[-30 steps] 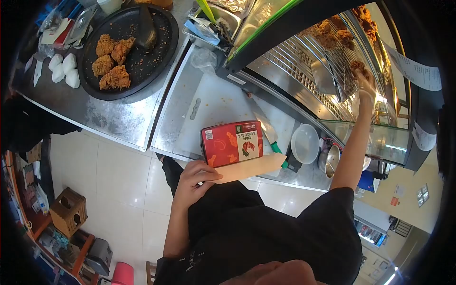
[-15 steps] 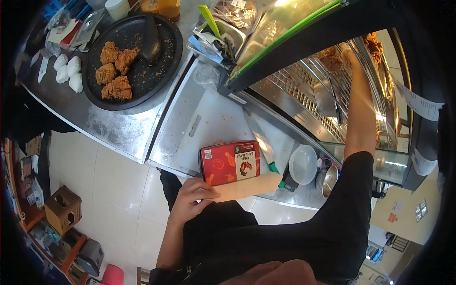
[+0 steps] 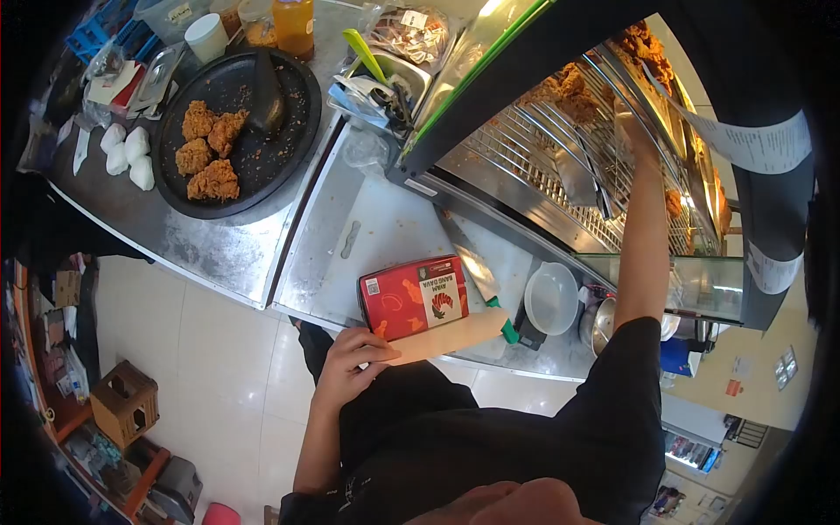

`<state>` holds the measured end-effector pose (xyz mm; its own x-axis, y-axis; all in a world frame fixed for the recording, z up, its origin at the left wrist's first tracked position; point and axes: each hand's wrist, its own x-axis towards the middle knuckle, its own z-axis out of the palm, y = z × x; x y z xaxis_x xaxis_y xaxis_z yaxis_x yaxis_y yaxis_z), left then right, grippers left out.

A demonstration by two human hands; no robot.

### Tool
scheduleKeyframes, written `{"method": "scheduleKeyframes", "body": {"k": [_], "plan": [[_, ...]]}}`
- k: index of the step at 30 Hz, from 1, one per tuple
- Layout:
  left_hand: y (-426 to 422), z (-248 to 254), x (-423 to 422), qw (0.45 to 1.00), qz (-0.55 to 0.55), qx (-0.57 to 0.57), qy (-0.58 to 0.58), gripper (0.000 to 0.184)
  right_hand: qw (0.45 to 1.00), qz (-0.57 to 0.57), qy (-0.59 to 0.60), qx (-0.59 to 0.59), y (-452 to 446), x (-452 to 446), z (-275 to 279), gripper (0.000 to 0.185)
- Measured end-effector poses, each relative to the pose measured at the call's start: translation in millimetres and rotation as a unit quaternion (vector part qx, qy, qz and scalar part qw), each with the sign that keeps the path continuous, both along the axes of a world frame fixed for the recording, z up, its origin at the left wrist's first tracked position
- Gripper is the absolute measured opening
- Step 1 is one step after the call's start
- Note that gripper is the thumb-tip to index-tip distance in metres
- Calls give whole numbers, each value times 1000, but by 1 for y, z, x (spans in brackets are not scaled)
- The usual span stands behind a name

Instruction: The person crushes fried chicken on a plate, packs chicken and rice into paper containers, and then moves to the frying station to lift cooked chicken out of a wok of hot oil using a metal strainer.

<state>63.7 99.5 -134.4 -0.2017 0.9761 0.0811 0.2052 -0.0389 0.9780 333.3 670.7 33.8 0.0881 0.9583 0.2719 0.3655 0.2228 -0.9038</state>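
A red printed cardboard box [image 3: 411, 297] rests at the front of the white cutting board [image 3: 385, 210], its lettering upside down to me. My left hand [image 3: 354, 359] pinches the left end of a plain tan cardboard flap [image 3: 451, 339] along the box's near side. My right arm stretches into the lit display cabinet [image 3: 525, 214], where my right hand [image 3: 634, 131] is over the wire rack, close to fried chicken [image 3: 573, 92]. Its fingers are partly hidden, so I cannot make out whether they grip anything. A metal utensil [image 3: 577, 175] lies on the rack, left of my forearm.
A green-handled knife [image 3: 477, 267] lies on the board beside a translucent bowl [image 3: 551, 297]. Left, a round black tray [image 3: 289, 166] carries several fried chicken pieces [image 3: 210, 149] and a dark cleaver-like tool [image 3: 266, 101]. White wrapped bundles [image 3: 127, 156] sit nearby. Receipts [image 3: 761, 144] hang from the cabinet frame.
The view has shifted slightly, with more of the counter's back and the cabinet's chicken visible. My right hand remains inside the cabinet, and my left hand keeps its pinch on the flap.
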Motion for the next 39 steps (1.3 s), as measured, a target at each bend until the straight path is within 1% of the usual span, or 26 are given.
{"method": "scheduleKeyframes", "body": {"k": [6,8,13,18,20,21,23,25,27,30,33,35,37,38,39], "plan": [[-3,0,2,1000,-5,-4,-6,23,999,-7,-49,19,17,-33,2,46],[-5,-1,3,1000,-1,3,3,23,999,-1,-35,7,14,-35,4,46],[-10,-6,4,1000,0,5,-7,23,994,28,92,-45,-21,-15,-1,45],[-7,0,2,1000,-5,7,-4,23,972,65,205,-99,-52,-2,-3,44],[-6,0,2,1000,-8,7,-3,23,960,103,238,-109,-62,3,-3,44],[-5,-1,1,1000,-10,10,0,23,952,134,254,-110,-68,6,-2,44],[-5,-2,1,1000,-13,13,3,23,922,231,290,-109,-79,23,-3,44],[-5,-1,2,1000,-11,13,6,23,891,278,333,-136,-88,32,0,45],[-4,0,1,1000,-12,12,6,22,861,274,382,-192,-97,31,5,44],[-5,1,0,1000,-18,7,-2,23,895,255,324,-172,-90,40,-3,41],[-6,-1,0,1000,-23,5,-10,23,947,141,264,-118,-48,51,-17,40],[-6,-1,0,999,-29,0,-12,24,965,87,239,-70,-16,49,-24,42],[-6,-1,1,999,-31,-2,-5,25,982,48,184,-1,-21,10,-21,47],[-6,-1,1,999,-32,-4,-1,25,998,47,38,22,-24,1,-19,48],[-6,-1,1,999,-33,-5,-1,26,991,31,-119,54,-26,-8,-17,48]]}}
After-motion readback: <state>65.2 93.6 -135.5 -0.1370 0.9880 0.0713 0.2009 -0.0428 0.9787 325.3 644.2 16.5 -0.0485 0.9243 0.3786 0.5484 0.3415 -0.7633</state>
